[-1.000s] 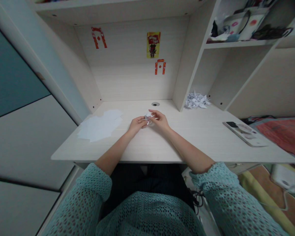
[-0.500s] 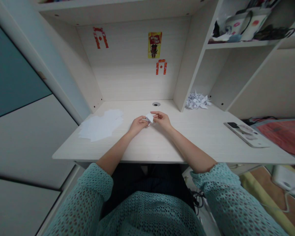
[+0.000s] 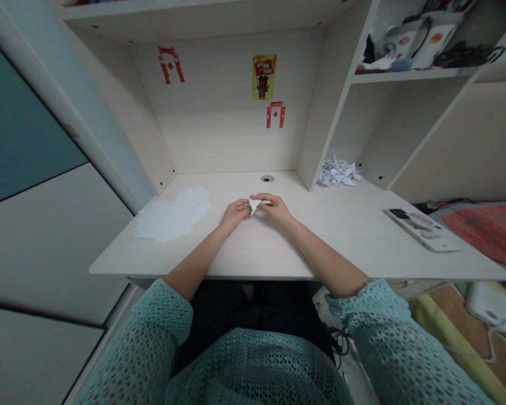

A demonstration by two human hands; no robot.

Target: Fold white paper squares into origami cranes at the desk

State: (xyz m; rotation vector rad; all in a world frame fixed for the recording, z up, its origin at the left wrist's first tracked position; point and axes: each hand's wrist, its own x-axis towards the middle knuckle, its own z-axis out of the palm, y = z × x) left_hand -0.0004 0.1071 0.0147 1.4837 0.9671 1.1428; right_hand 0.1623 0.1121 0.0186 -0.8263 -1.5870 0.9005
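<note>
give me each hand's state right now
Left hand: closed on the small white triangle of folded paper.
Right hand: closed on the same triangle.

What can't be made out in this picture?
All in the head view:
- Folded paper: partly hidden by fingers.
- Yellow sticker: lettering too small and blurred.
- White sheets: overlapping, so their number is unclear.
- Heaped paper pieces: lower ones covered by upper ones.

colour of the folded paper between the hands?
The folded paper is white; best seen in the head view.

Sheets (image 3: 172, 216) lie left of the hands (image 3: 235, 214), phone (image 3: 422, 229) right.
</note>
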